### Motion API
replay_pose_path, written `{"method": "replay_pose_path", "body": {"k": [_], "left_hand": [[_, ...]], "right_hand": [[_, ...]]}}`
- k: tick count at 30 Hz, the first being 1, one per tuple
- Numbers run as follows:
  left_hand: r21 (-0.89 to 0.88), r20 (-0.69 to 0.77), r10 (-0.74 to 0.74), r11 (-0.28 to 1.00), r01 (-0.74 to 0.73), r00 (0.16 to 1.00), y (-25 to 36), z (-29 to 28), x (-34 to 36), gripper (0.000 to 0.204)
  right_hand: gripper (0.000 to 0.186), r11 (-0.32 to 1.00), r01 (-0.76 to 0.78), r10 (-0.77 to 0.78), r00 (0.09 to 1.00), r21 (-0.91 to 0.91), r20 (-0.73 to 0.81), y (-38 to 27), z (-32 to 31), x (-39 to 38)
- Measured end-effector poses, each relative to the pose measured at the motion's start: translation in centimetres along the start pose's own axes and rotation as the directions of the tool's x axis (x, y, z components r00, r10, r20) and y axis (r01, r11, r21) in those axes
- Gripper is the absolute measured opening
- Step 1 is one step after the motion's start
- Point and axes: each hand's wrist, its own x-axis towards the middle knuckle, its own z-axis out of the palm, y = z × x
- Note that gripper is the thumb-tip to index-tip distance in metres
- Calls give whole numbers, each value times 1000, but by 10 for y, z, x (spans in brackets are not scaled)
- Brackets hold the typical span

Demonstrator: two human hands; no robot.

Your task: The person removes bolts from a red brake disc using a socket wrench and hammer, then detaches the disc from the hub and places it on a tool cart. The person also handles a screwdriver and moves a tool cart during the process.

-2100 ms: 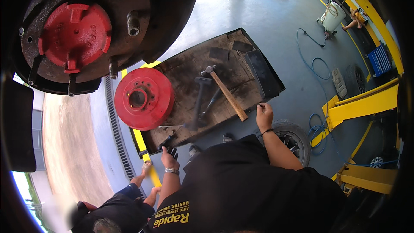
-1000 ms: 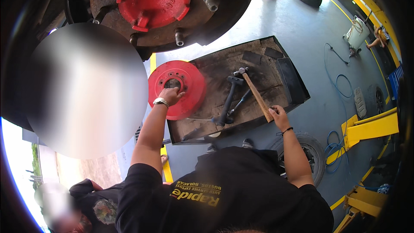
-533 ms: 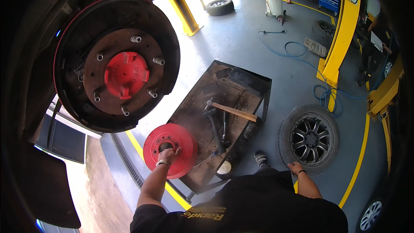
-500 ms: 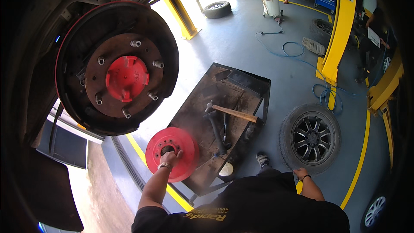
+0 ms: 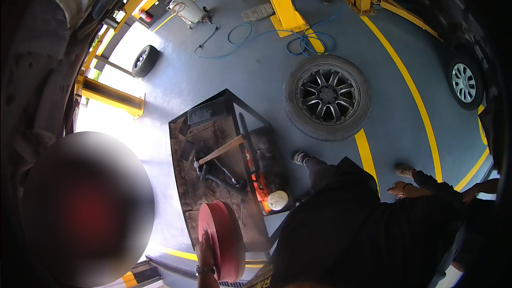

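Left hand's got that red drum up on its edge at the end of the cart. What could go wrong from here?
1. The red brake drum stands on its rim at the near end of the cart, steadied only by the left hand; it could roll or tip off toward the feet.
2. The right hand hangs away from the drum, giving no support if it slips.
3. The hammer and wrenches lie loose nearby; a shifting drum could knock them off.

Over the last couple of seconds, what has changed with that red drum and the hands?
The left hand, off the red brake drum two seconds ago, took hold of it and tipped it from lying flat to standing on edge on the cart. The right hand left the cart's edge and now hangs free at the side. The hammer and wrenches stayed put on the cart.
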Motion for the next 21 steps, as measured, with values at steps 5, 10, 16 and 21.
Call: {"method": "replay_pose_path", "body": {"k": [5,10,16,21], "left_hand": [[-260,47,193,950,-174,980,53,-1,-49,79],[-294,244,150,953,-74,958,115,-7,-99,75],[-171,337,94,985,-37,937,236,34,-154,70],[-96,494,37,995,12,869,340,111,-134,74]], "right_hand": [[51,991,-52,46,998,120,49,-9,-36,2],[41,969,197,-156,955,146,-252,-37,-123,75],[31,892,278,-192,947,357,-257,-27,-211,152],[36,906,172,-139,984,387,-112,87,-226,205]]}}
